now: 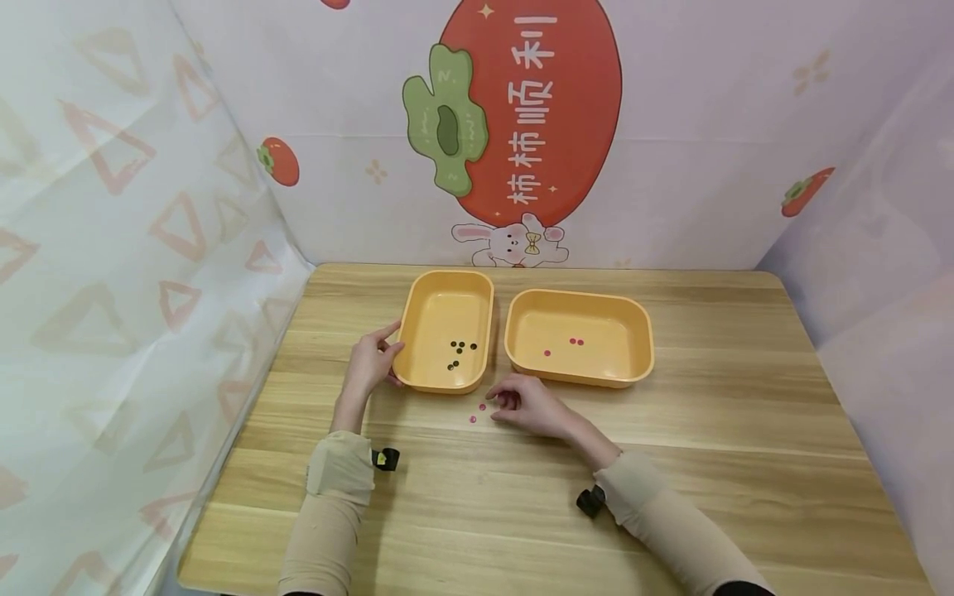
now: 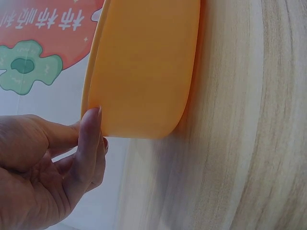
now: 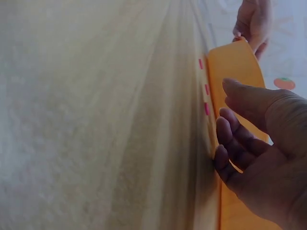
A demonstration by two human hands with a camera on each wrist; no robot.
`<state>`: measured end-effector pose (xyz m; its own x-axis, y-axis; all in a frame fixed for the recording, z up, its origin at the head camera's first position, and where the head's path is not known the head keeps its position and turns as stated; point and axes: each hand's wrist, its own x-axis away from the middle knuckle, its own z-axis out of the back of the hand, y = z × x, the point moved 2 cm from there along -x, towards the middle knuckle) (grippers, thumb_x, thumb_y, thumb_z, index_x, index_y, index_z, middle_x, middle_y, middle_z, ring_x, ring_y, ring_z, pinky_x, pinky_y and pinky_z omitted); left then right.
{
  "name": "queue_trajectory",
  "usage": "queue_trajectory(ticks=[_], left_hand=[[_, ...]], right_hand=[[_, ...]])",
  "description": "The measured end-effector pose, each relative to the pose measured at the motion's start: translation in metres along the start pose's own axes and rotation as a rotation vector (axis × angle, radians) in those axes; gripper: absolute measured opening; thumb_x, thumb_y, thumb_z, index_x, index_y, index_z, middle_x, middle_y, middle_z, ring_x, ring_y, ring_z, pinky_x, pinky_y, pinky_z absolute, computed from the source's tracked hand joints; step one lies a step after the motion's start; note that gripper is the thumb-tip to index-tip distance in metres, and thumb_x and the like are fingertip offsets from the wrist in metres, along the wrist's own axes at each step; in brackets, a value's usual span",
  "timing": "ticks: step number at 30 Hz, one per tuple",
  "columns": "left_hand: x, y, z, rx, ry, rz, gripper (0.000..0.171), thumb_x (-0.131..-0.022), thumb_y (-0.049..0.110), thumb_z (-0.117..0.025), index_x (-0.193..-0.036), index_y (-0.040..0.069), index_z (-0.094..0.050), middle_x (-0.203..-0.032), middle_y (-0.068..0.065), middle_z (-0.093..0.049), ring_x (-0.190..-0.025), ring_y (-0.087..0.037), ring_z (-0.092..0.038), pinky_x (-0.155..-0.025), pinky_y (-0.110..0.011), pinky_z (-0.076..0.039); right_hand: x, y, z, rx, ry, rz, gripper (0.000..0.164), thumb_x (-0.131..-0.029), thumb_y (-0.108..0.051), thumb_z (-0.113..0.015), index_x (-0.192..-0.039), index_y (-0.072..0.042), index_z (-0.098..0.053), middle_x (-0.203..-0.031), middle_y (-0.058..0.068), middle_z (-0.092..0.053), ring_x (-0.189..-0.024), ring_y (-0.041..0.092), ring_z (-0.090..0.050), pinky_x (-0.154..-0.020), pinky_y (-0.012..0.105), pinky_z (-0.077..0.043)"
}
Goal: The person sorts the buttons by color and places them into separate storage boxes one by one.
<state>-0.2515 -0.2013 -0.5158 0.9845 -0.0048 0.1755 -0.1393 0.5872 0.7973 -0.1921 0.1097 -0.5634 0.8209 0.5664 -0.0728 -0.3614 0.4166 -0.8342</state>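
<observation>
My left hand (image 1: 367, 361) pinches the left rim of a yellow tray (image 1: 443, 387), thumb and fingers around the edge in the left wrist view. Several small round black pieces (image 1: 459, 351) lie inside this tray. My right hand (image 1: 531, 406) hovers just over the table in front of the gap between the trays, fingers loosely bent, thumb apart from them, nothing seen between them. Beside its fingertips, small flat pink pieces (image 1: 482, 407) lie on the wood; the right wrist view shows three pink pieces (image 3: 207, 89) in a row there.
A second yellow tray (image 1: 580, 377) stands to the right, with three pink pieces (image 1: 573, 341) in it. Both trays rest on a wooden table (image 1: 477, 513). A printed cloth (image 1: 358, 215) hangs behind the table, and more cloth hangs along the sides.
</observation>
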Motion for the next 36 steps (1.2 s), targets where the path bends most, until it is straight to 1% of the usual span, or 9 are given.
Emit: queue_trajectory(ticks=[6, 10, 12, 19, 24, 28, 32, 34, 36], left_hand=[[-0.001, -0.001, -0.001, 0.002, 0.001, 0.005, 0.052, -0.113, 0.011, -0.061, -0.165, 0.01, -0.051, -0.098, -0.027, -0.063, -0.047, -0.011, -0.063, -0.058, -0.051, -0.072], [-0.001, 0.0, 0.0, 0.004, 0.0, 0.002, 0.052, -0.113, 0.011, -0.061, -0.164, 0.011, -0.052, -0.099, -0.028, -0.063, -0.047, -0.011, -0.063, -0.058, -0.05, -0.072], [-0.001, 0.0, -0.001, 0.012, -0.004, 0.002, 0.052, -0.113, 0.011, -0.061, -0.165, 0.01, -0.051, -0.098, -0.028, -0.063, -0.047, -0.011, -0.063, -0.058, -0.05, -0.072], [-0.001, -0.001, 0.0, 0.029, -0.008, 0.016, 0.052, -0.113, 0.011, -0.061, -0.165, 0.01, -0.051, -0.098, -0.026, -0.062, -0.048, -0.011, -0.064, -0.058, -0.05, -0.072], [-0.002, -0.001, 0.0, 0.022, -0.012, 0.019, 0.053, -0.114, 0.012, -0.061, -0.165, 0.01, -0.051, -0.097, -0.025, -0.062, -0.048, -0.011, -0.064, -0.057, -0.048, -0.072], [-0.002, -0.001, 0.0, 0.017, -0.012, 0.018, 0.052, -0.114, 0.012, -0.061, -0.165, 0.01, -0.051, -0.097, -0.025, -0.063, -0.049, -0.011, -0.064, -0.056, -0.046, -0.072], [-0.002, -0.002, 0.0, 0.017, -0.011, 0.014, 0.052, -0.114, 0.012, -0.061, -0.165, 0.01, -0.051, -0.096, -0.023, -0.062, -0.049, -0.011, -0.064, -0.057, -0.047, -0.072], [-0.001, -0.001, -0.001, 0.02, -0.01, 0.011, 0.052, -0.113, 0.011, -0.061, -0.165, 0.009, -0.051, -0.096, -0.022, -0.062, -0.049, -0.011, -0.064, -0.057, -0.047, -0.072], [-0.001, -0.001, -0.001, 0.027, -0.013, 0.008, 0.053, -0.113, 0.011, -0.061, -0.165, 0.009, -0.05, -0.095, -0.022, -0.062, -0.049, -0.011, -0.064, -0.058, -0.048, -0.073]], right_hand=[[-0.01, 0.006, -0.008, 0.033, 0.018, -0.032, 0.023, -0.093, -0.006, -0.087, -0.115, -0.002, -0.082, -0.097, 0.007, -0.075, -0.082, 0.005, -0.059, -0.071, 0.015, -0.053], [-0.015, 0.005, -0.012, 0.049, 0.047, -0.037, 0.016, -0.093, -0.008, -0.086, -0.109, -0.004, -0.084, -0.098, 0.007, -0.078, -0.081, 0.003, -0.058, -0.07, 0.014, -0.052], [-0.017, 0.005, -0.015, 0.056, 0.058, -0.043, 0.012, -0.094, -0.009, -0.087, -0.105, -0.005, -0.085, -0.096, 0.006, -0.078, -0.08, 0.002, -0.058, -0.069, 0.013, -0.051], [-0.018, 0.004, -0.022, 0.073, 0.089, -0.044, 0.005, -0.092, -0.009, -0.088, -0.096, -0.01, -0.086, -0.091, 0.002, -0.078, -0.079, 0.005, -0.057, -0.067, 0.013, -0.047], [-0.017, 0.005, -0.023, 0.082, 0.099, -0.025, 0.006, -0.092, -0.007, -0.088, -0.093, -0.011, -0.084, -0.089, 0.001, -0.075, -0.077, 0.006, -0.055, -0.066, 0.013, -0.045], [-0.015, 0.006, -0.023, 0.114, 0.104, 0.003, 0.009, -0.092, -0.007, -0.087, -0.092, -0.009, -0.079, -0.091, 0.002, -0.074, -0.081, 0.006, -0.057, -0.069, 0.014, -0.048], [-0.012, 0.006, -0.024, 0.181, 0.12, 0.059, 0.012, -0.094, -0.009, -0.086, -0.093, -0.01, -0.074, -0.093, 0.002, -0.075, -0.087, 0.012, -0.062, -0.078, 0.021, -0.053], [-0.011, 0.007, -0.023, 0.176, 0.125, 0.066, 0.011, -0.097, -0.01, -0.083, -0.094, -0.009, -0.072, -0.094, 0.003, -0.075, -0.089, 0.013, -0.063, -0.08, 0.023, -0.055], [-0.01, 0.008, -0.022, 0.124, 0.127, 0.048, 0.008, -0.099, -0.008, -0.08, -0.097, -0.007, -0.072, -0.095, 0.005, -0.076, -0.088, 0.011, -0.064, -0.078, 0.022, -0.057]])
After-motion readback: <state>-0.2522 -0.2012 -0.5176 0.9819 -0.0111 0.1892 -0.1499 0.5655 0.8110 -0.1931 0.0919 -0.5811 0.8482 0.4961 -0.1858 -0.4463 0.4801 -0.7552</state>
